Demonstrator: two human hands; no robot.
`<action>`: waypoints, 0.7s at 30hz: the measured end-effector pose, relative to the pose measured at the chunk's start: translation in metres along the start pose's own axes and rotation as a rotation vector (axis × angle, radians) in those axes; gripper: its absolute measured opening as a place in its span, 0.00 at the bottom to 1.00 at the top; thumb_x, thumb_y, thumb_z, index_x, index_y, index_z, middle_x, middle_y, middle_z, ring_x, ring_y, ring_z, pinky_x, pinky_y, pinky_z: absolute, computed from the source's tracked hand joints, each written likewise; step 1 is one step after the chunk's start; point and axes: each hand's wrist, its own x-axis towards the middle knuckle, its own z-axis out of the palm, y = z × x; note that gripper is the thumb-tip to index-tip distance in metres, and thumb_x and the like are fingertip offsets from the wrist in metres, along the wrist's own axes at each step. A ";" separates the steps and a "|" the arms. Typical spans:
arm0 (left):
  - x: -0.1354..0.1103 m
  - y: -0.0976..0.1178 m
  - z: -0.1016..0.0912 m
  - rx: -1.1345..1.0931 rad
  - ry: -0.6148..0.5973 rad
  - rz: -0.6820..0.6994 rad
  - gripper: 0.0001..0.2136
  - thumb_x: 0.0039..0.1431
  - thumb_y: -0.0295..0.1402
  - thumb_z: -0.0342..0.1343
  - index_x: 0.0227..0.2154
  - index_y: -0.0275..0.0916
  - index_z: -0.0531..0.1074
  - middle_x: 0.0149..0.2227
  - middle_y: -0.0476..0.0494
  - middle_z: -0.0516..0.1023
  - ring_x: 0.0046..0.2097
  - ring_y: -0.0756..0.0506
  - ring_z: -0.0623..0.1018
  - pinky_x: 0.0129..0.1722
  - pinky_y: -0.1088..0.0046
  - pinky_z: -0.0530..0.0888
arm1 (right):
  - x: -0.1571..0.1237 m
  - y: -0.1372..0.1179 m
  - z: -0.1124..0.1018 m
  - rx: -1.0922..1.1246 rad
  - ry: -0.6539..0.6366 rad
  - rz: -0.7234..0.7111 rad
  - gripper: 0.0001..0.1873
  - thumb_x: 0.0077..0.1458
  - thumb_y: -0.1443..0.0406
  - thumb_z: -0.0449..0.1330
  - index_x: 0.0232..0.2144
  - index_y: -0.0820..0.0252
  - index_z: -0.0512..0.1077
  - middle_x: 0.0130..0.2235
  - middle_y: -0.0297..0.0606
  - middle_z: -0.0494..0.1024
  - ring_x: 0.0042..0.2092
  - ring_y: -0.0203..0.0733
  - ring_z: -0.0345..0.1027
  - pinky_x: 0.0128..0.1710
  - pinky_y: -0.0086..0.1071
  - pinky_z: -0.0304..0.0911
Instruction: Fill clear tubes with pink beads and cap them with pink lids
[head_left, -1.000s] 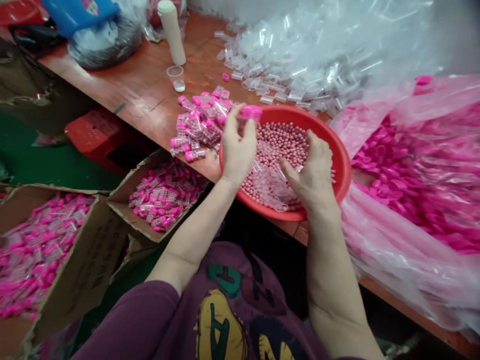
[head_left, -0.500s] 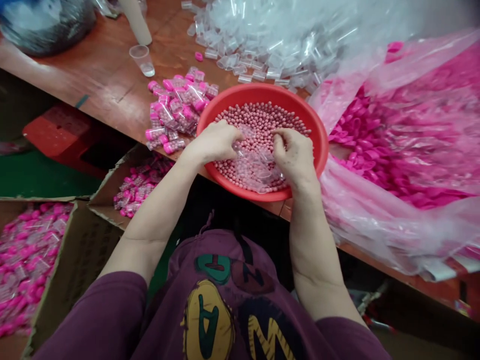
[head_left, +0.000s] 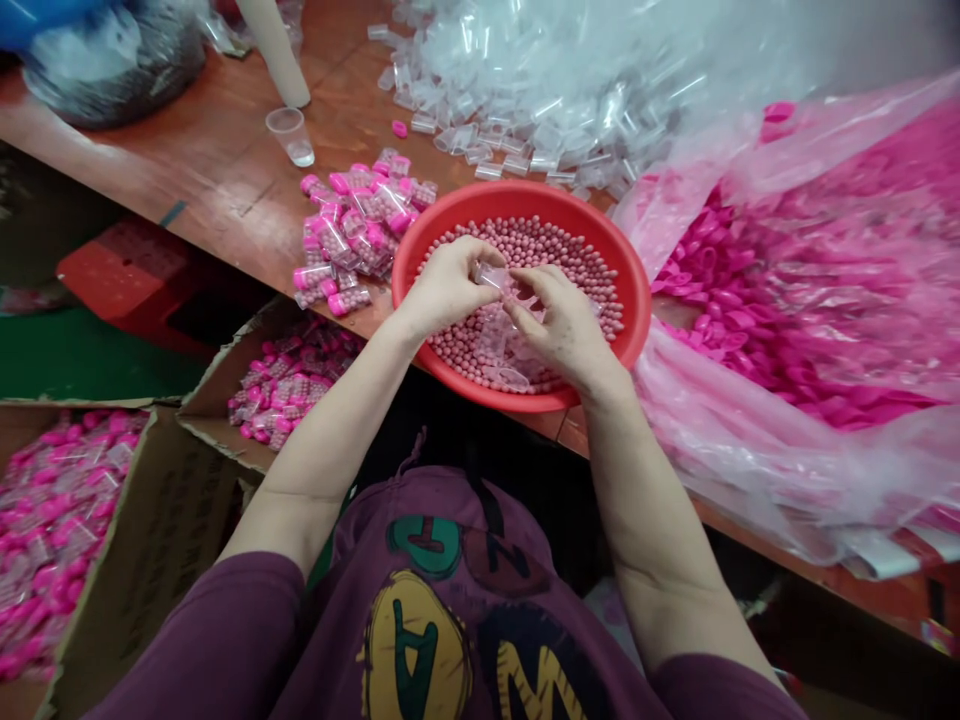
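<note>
A red plastic basin [head_left: 636, 310] holds many small pink beads [head_left: 581, 250], with several clear plastic tubes [head_left: 506, 375] lying on them. Above the beads, my left hand [head_left: 454, 285] pinches one small clear tube [head_left: 491, 276] between thumb and fingers, its end turned toward my right hand [head_left: 562, 325]. The right fingers are drawn together close to that end; whatever they grip is too small to name. Left of the basin lies a heap of bead-filled tubes with pink caps [head_left: 367, 225].
Loose clear tubes [head_left: 517, 90] are piled at the back. An open plastic bag [head_left: 720, 440] of pink caps [head_left: 750, 320] lies on the right. A small clear cup [head_left: 291, 135] stands at back left. Cardboard boxes [head_left: 150, 530] of filled tubes sit below the table edge [head_left: 255, 265].
My hands have risen from the beads and come together over the basin's middle. The tube in my left hand now shows clearly, and my right hand has moved left toward it.
</note>
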 end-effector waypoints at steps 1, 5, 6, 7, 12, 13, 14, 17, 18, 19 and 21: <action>0.000 -0.001 0.004 -0.096 0.024 -0.039 0.23 0.55 0.16 0.64 0.54 0.32 0.83 0.53 0.40 0.89 0.50 0.43 0.87 0.57 0.64 0.84 | 0.000 0.001 0.000 0.008 0.018 -0.010 0.20 0.73 0.60 0.64 0.63 0.58 0.79 0.57 0.52 0.86 0.55 0.58 0.81 0.59 0.54 0.80; -0.004 0.000 0.012 -0.363 0.101 -0.146 0.27 0.55 0.16 0.64 0.60 0.32 0.82 0.60 0.37 0.89 0.60 0.39 0.88 0.66 0.60 0.83 | -0.001 0.007 0.002 0.027 0.089 -0.021 0.16 0.74 0.58 0.65 0.59 0.54 0.79 0.57 0.50 0.84 0.52 0.56 0.80 0.56 0.53 0.81; -0.005 0.003 0.013 -0.401 0.116 -0.175 0.27 0.55 0.15 0.65 0.59 0.31 0.83 0.61 0.36 0.89 0.63 0.38 0.88 0.68 0.60 0.82 | -0.001 0.008 0.003 0.030 0.107 -0.028 0.16 0.73 0.58 0.66 0.58 0.54 0.79 0.56 0.50 0.83 0.50 0.55 0.80 0.54 0.52 0.81; -0.006 0.006 0.012 -0.442 0.132 -0.207 0.26 0.56 0.15 0.64 0.58 0.31 0.83 0.62 0.35 0.88 0.64 0.38 0.87 0.68 0.60 0.83 | -0.001 0.008 0.004 0.030 0.123 -0.039 0.15 0.73 0.59 0.66 0.58 0.55 0.79 0.54 0.49 0.83 0.48 0.53 0.80 0.52 0.50 0.81; -0.013 0.029 0.002 -0.716 0.198 -0.376 0.13 0.64 0.15 0.63 0.49 0.29 0.82 0.44 0.41 0.90 0.40 0.50 0.87 0.44 0.75 0.85 | 0.002 0.004 0.004 0.025 0.172 -0.095 0.11 0.73 0.58 0.66 0.53 0.54 0.80 0.47 0.45 0.84 0.42 0.50 0.79 0.45 0.45 0.79; -0.014 0.034 -0.002 -0.764 0.183 -0.411 0.10 0.65 0.15 0.64 0.47 0.29 0.82 0.39 0.44 0.88 0.35 0.52 0.85 0.39 0.77 0.83 | 0.003 0.001 0.004 0.019 0.169 -0.103 0.09 0.73 0.59 0.66 0.52 0.54 0.80 0.46 0.44 0.84 0.43 0.50 0.79 0.45 0.44 0.78; -0.015 0.037 -0.005 -0.804 0.160 -0.446 0.07 0.67 0.16 0.64 0.44 0.30 0.81 0.36 0.46 0.86 0.32 0.53 0.83 0.36 0.78 0.81 | 0.004 -0.001 0.005 0.014 0.155 -0.106 0.09 0.73 0.60 0.66 0.52 0.53 0.80 0.44 0.43 0.84 0.43 0.50 0.79 0.45 0.44 0.78; -0.015 0.045 -0.008 -0.831 0.058 -0.530 0.04 0.75 0.21 0.61 0.43 0.32 0.80 0.33 0.48 0.84 0.29 0.52 0.81 0.30 0.78 0.77 | 0.004 -0.004 0.005 0.023 0.080 -0.092 0.11 0.74 0.60 0.65 0.55 0.52 0.80 0.42 0.40 0.84 0.41 0.49 0.79 0.45 0.45 0.79; -0.014 0.046 -0.006 -0.796 0.029 -0.548 0.04 0.77 0.22 0.60 0.44 0.32 0.79 0.32 0.49 0.82 0.27 0.53 0.79 0.27 0.78 0.74 | 0.002 -0.004 0.003 0.025 0.056 -0.092 0.13 0.73 0.59 0.66 0.57 0.51 0.80 0.44 0.41 0.84 0.43 0.50 0.80 0.47 0.46 0.80; -0.013 0.048 -0.003 -0.750 0.010 -0.558 0.05 0.78 0.21 0.58 0.47 0.32 0.79 0.32 0.50 0.81 0.25 0.54 0.76 0.24 0.78 0.70 | 0.000 -0.004 0.000 0.020 0.032 -0.101 0.17 0.72 0.57 0.67 0.60 0.50 0.79 0.49 0.43 0.84 0.48 0.52 0.81 0.51 0.50 0.82; -0.011 0.052 0.007 -0.652 -0.012 -0.568 0.12 0.79 0.19 0.52 0.57 0.31 0.77 0.30 0.53 0.78 0.22 0.55 0.70 0.22 0.78 0.64 | -0.007 -0.004 -0.008 -0.005 -0.027 -0.136 0.27 0.70 0.55 0.70 0.68 0.47 0.76 0.64 0.50 0.79 0.64 0.61 0.79 0.63 0.59 0.80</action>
